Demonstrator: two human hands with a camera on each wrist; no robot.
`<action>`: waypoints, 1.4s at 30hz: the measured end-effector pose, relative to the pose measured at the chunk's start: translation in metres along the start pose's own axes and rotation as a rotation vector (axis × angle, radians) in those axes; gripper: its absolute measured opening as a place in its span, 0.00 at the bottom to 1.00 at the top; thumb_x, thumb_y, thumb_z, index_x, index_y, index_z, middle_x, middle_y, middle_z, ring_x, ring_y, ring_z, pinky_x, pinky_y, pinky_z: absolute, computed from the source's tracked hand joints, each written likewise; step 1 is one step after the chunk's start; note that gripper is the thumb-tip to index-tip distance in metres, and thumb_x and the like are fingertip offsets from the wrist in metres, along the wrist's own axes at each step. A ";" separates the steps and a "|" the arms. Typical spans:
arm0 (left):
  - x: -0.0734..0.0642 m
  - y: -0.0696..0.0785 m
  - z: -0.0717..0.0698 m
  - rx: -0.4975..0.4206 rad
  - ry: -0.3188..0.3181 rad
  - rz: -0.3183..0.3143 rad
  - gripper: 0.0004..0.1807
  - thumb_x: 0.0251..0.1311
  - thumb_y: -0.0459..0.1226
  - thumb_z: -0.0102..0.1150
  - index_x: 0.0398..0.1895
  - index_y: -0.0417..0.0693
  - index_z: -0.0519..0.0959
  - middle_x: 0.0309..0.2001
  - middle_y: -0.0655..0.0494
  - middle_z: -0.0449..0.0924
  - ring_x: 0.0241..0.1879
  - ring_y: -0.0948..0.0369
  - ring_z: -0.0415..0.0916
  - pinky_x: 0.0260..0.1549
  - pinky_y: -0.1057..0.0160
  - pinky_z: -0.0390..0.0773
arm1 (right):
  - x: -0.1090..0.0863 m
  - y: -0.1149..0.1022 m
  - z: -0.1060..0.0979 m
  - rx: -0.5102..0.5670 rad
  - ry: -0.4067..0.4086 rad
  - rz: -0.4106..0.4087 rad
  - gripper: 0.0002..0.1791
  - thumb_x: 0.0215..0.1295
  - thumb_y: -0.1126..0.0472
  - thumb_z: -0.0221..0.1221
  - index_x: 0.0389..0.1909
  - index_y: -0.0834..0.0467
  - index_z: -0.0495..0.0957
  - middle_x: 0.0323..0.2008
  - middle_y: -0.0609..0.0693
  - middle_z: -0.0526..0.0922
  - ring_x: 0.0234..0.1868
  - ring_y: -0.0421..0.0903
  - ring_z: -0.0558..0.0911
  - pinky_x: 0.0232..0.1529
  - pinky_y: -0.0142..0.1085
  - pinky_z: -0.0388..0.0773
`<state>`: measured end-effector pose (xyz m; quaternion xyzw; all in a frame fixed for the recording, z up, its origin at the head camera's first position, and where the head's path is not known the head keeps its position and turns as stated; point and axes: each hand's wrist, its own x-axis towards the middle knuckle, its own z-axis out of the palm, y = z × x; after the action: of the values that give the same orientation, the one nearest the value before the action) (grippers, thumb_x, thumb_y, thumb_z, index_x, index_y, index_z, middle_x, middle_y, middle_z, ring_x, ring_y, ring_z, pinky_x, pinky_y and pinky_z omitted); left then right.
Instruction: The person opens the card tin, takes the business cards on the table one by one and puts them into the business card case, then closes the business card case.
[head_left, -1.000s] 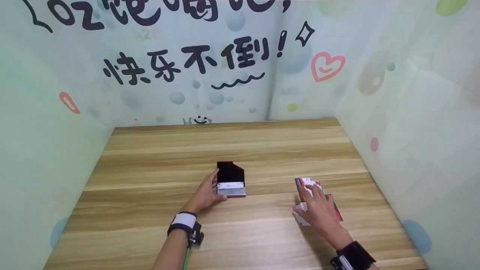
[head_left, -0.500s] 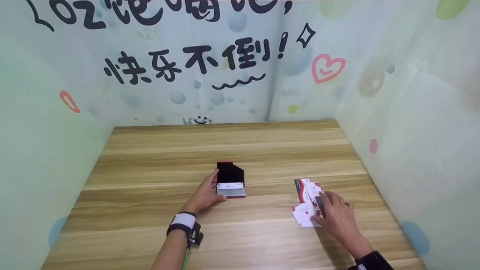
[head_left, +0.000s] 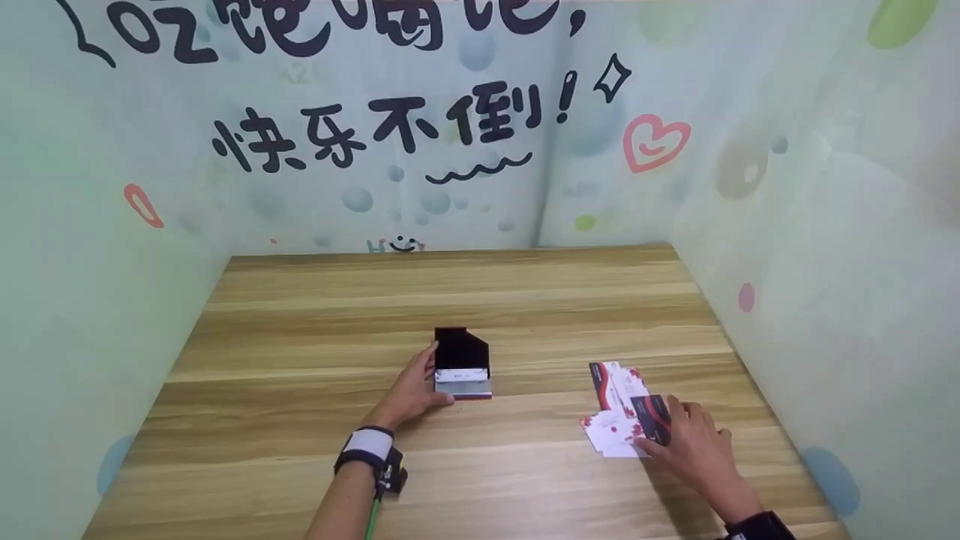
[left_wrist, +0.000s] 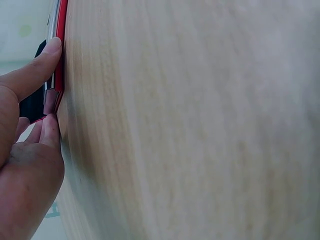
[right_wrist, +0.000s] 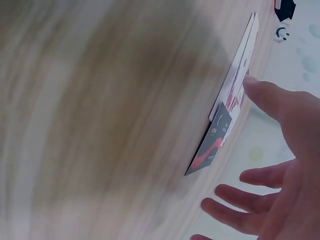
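An open business card holder (head_left: 463,350) lies on the table with its black inner flap turned to the far side. White cards (head_left: 461,374) show in its near part, and its red outer edge appears in the left wrist view. My left hand (head_left: 409,390) holds the holder at its left side, the thumb on the near edge. To the right lies a loose spread of white and red business cards (head_left: 611,433), overlapping, with a dark card (head_left: 651,418) on top. Beside that dark card is my right hand (head_left: 697,454), fingers spread and slightly bent; the right wrist view shows nothing gripped.
The wooden table (head_left: 337,300) runs back to a printed wall sheet (head_left: 450,202). Pale side walls (head_left: 825,300) flank it left and right. A strap with a small camera (head_left: 390,469) and a green cable sits on the left wrist.
My right hand has moved right and toward me from over the cards, uncovering the white ones and the dark card. The left hand and the card holder stay in place.
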<state>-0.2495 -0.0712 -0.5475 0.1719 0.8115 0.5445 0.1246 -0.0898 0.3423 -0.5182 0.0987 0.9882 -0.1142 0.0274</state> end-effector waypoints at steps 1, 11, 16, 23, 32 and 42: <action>0.000 0.000 0.000 0.000 0.000 -0.001 0.57 0.46 0.23 0.73 0.78 0.33 0.48 0.71 0.26 0.58 0.71 0.34 0.61 0.74 0.43 0.63 | 0.000 0.001 0.000 -0.001 -0.011 0.006 0.57 0.52 0.33 0.68 0.69 0.72 0.61 0.60 0.79 0.69 0.58 0.74 0.73 0.52 0.75 0.71; -0.001 -0.002 -0.002 -0.011 0.005 -0.017 0.56 0.46 0.22 0.72 0.78 0.34 0.49 0.72 0.27 0.57 0.72 0.36 0.60 0.75 0.45 0.62 | 0.001 0.006 -0.001 0.045 -0.086 0.077 0.51 0.54 0.34 0.67 0.60 0.74 0.68 0.51 0.74 0.72 0.48 0.64 0.75 0.45 0.66 0.75; -0.001 -0.003 -0.003 -0.004 -0.004 -0.017 0.56 0.48 0.22 0.72 0.78 0.34 0.48 0.72 0.27 0.55 0.73 0.36 0.59 0.74 0.45 0.63 | 0.005 0.007 -0.003 0.086 -0.132 0.124 0.46 0.57 0.38 0.68 0.57 0.75 0.70 0.49 0.72 0.72 0.44 0.59 0.73 0.42 0.57 0.73; 0.000 -0.002 -0.002 -0.006 0.007 -0.020 0.56 0.47 0.23 0.72 0.79 0.35 0.48 0.73 0.28 0.56 0.73 0.36 0.60 0.74 0.45 0.63 | 0.010 0.006 -0.006 0.130 -0.164 0.195 0.39 0.60 0.46 0.67 0.55 0.76 0.70 0.45 0.68 0.72 0.43 0.58 0.72 0.42 0.52 0.71; 0.000 -0.003 0.000 -0.008 0.009 -0.013 0.56 0.47 0.23 0.72 0.79 0.35 0.48 0.73 0.28 0.57 0.73 0.36 0.60 0.75 0.46 0.63 | 0.013 0.004 -0.007 0.150 -0.154 0.232 0.32 0.60 0.48 0.67 0.49 0.74 0.73 0.39 0.64 0.73 0.39 0.56 0.73 0.39 0.50 0.72; 0.001 -0.005 0.000 0.004 -0.007 0.009 0.56 0.48 0.23 0.72 0.78 0.34 0.47 0.72 0.26 0.56 0.72 0.35 0.59 0.74 0.44 0.63 | 0.011 0.004 -0.005 0.219 -0.078 0.257 0.29 0.55 0.53 0.71 0.44 0.74 0.74 0.36 0.63 0.73 0.36 0.54 0.74 0.33 0.42 0.74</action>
<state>-0.2514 -0.0721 -0.5520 0.1776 0.8113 0.5429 0.1245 -0.0997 0.3492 -0.5148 0.2220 0.9473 -0.2205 0.0692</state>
